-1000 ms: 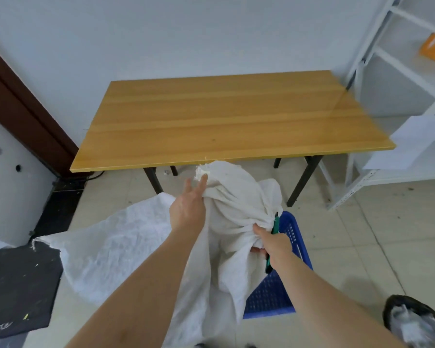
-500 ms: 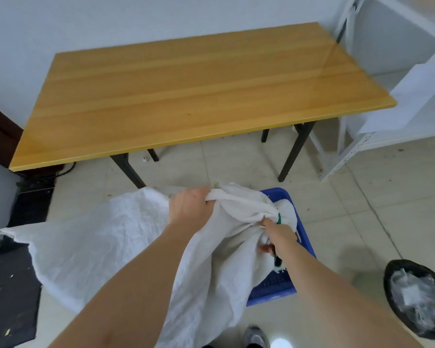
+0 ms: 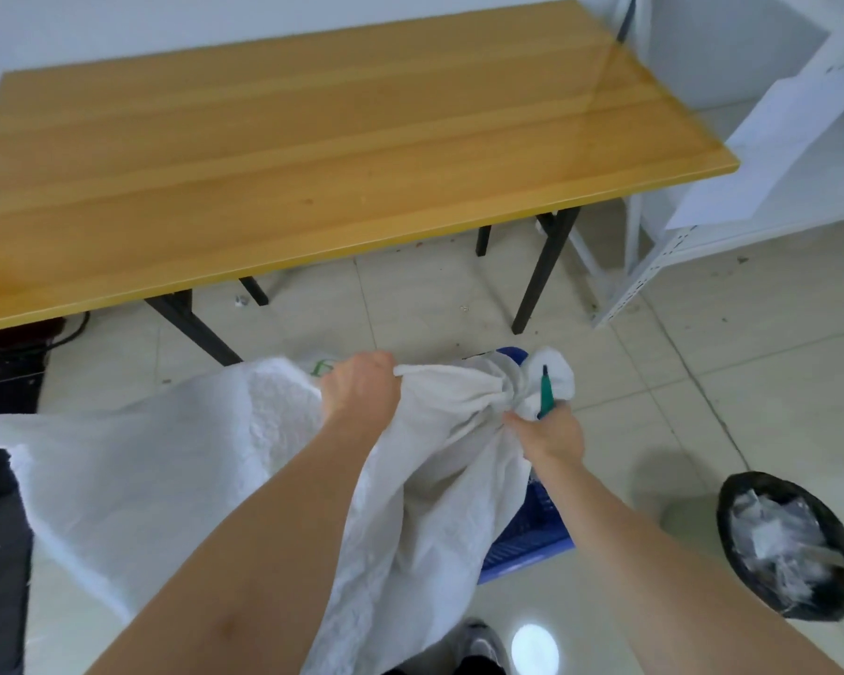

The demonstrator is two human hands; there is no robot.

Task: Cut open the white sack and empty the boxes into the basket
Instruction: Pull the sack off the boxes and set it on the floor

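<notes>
The white sack [image 3: 176, 470] hangs bunched between my hands and drapes to the left over the floor. My left hand [image 3: 359, 387] is clenched on its upper fold. My right hand [image 3: 549, 433] grips the gathered neck of the sack together with a green-handled cutter [image 3: 545, 392] that points up. Beneath the sack sits the blue basket [image 3: 532, 543], mostly covered by cloth, with only its right side and far rim showing. No boxes are visible.
A wooden table [image 3: 313, 153] on black legs stands just ahead. White metal shelving [image 3: 751, 177] is at the right. A black bin [image 3: 790, 543] with clear plastic sits on the tiled floor at the lower right. A dark mat lies at the left.
Both hands have lowered the bunched sack toward the basket, and my left hand has gone from spread fingers to a closed grip. The view has tilted downward.
</notes>
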